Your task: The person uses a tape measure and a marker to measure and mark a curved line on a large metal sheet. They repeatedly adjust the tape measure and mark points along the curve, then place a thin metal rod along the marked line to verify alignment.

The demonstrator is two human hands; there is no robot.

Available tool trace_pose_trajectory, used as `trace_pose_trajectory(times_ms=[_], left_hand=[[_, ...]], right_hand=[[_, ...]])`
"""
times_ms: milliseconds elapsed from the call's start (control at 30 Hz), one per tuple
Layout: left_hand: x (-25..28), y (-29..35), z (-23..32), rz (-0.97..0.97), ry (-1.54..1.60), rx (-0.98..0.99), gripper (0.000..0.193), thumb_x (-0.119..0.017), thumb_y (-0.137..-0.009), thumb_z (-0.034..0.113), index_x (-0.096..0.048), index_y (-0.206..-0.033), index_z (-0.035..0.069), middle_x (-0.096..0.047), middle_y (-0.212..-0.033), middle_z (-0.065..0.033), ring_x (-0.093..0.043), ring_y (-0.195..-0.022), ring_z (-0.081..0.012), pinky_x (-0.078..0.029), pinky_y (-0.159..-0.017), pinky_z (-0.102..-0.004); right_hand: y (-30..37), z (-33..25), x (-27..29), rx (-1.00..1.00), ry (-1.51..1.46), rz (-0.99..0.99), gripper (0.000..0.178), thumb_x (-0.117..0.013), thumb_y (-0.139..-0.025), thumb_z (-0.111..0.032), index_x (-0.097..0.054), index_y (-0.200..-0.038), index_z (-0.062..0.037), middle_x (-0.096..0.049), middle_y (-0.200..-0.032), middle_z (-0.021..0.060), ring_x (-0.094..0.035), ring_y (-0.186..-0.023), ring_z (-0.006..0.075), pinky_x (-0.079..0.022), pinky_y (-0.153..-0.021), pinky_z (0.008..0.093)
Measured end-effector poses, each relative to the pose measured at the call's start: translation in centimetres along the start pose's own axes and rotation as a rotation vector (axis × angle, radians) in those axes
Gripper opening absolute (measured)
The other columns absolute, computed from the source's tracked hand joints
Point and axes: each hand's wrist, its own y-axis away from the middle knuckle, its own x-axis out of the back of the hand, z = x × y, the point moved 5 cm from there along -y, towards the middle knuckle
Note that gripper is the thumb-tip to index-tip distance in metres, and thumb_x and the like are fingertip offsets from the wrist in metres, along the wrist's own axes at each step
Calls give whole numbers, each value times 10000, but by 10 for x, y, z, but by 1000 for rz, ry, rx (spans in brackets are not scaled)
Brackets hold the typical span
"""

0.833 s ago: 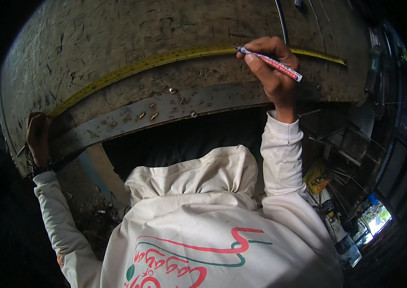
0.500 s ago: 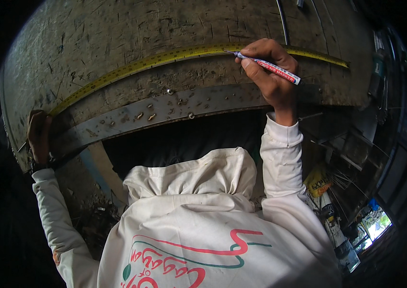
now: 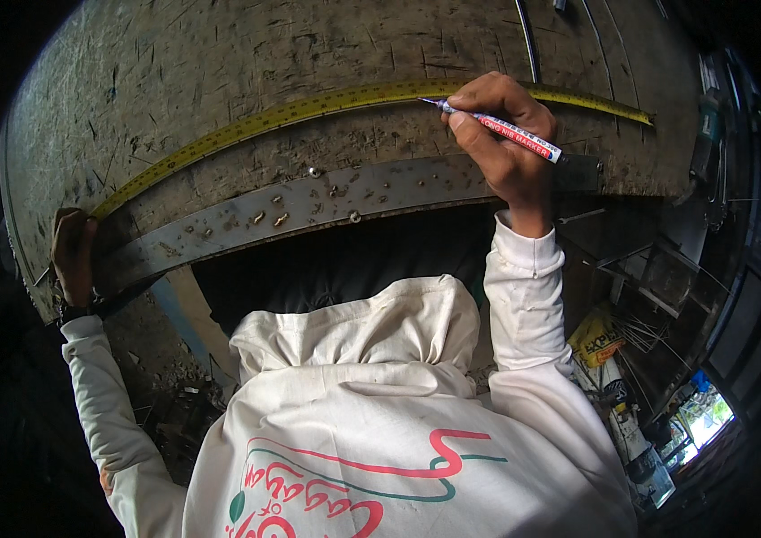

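Observation:
A yellow tape measure blade (image 3: 308, 105) stretches in an arc across the worn wooden bench top (image 3: 308, 54). At its left end my left hand (image 3: 73, 251) is closed on the tape, pressing it down near the bench edge. My right hand (image 3: 508, 143) pinches a marker pen (image 3: 515, 134) with a white and red barrel. The marker's thin tip points left, at the near edge of the tape. Beyond my right hand the tape runs on to the right; part of it is hidden behind the fingers.
A grey metal strip (image 3: 380, 186) with spots of weld spatter lines the bench's near edge. Thin metal rods (image 3: 528, 40) lie on the far right of the top. Below on the right are a yellow bag (image 3: 594, 336) and scrap rods; rubble (image 3: 185, 394) lies at lower left.
The marker and my right hand have shifted very slightly left, with the tip now nearer the tape's lower edge. My left hand stays at the tape's end.

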Motion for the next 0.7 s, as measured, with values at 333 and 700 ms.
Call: trace_pose_trajectory(times_ms=[333,700], left_hand=[[0,1,-4,2,2,-14,106,-702,-963,33,-643,-1040,-9,-624,-1073,-124,-616,-1011,-278,-480,-950,-353],[0,1,-5,21,-12,10,118,-709,-960,44,-647,-1039,-17,-633,-1087,-125,-618,-1019,-275,-475,-957,-353]], right_hand=[[-2,0,-1,-1,13,-24,115,-760,-851,-122,-735,-923,-36,-724,-852,61,-700,-728,125,-556,-668,271],[-1,0,-2,-2,13,-37,107,-768,-827,-57,-737,-925,-29,-715,-860,68,-700,-740,134,-553,-670,278]])
